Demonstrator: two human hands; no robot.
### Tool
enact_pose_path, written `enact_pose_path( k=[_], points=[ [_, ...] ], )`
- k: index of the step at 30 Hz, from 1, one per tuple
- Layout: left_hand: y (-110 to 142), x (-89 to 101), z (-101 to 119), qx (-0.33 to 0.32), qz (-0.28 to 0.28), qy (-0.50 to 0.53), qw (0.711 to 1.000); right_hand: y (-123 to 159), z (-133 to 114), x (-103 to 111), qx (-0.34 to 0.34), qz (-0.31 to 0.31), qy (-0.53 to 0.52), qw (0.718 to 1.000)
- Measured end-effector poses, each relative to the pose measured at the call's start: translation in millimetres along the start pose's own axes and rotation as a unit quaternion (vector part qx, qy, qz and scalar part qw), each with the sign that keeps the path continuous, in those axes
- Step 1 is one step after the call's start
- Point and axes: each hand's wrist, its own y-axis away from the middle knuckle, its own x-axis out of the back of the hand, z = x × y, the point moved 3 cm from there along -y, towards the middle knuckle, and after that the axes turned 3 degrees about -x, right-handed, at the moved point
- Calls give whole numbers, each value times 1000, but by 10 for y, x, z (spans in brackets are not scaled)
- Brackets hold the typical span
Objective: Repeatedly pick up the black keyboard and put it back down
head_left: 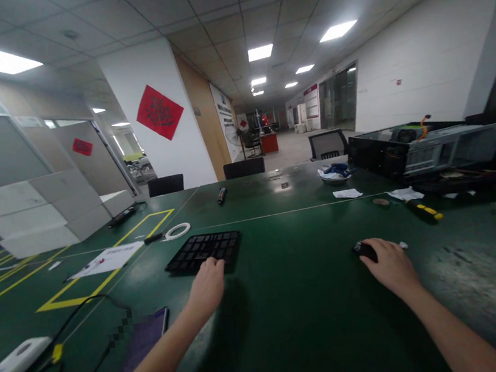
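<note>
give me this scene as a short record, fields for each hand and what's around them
left hand: at the near edge of the black gridded tray
right hand: over a small dark object
surface: green tabletop
right side: open computer case, yellow-and-black tool
left side: white paper, white ring

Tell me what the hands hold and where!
The right hand holds a small black object by its right end. The left hand is at the near edge of the black tray; whether it grips can't be told.
</note>
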Motion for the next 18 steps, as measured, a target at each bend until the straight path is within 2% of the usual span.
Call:
enact_pose_path(
  k=[3, 6, 9, 11, 13, 16, 18],
  points=[
    [484, -155, 197, -100, -41, 67, 992, 20, -26, 42, -6, -11, 1, 1000],
    [751, -239, 290, -132, -44, 102, 985, 55, -69, 101, -6, -10, 11, 1000],
    [779, -201, 262, -88, 2, 67, 994, 82, -90, 125, -8, -11, 8, 1000],
    [761, -185, 209, -61, -17, 36, 997, 83, -82, 115, -7, -6, 12, 1000],
    [756, -200, 149, -61, -62, 37, 996, 69, -61, 90, -1, 2, 20, 1000],
    [716, -218, 26, -48, -78, 136, 986, 42, -25, 46, -1, -2, 18, 1000],
    [599, -204, -112, 35, -59, 282, 957, 37, -19, 40, -3, -6, 15, 1000]
  ],
)
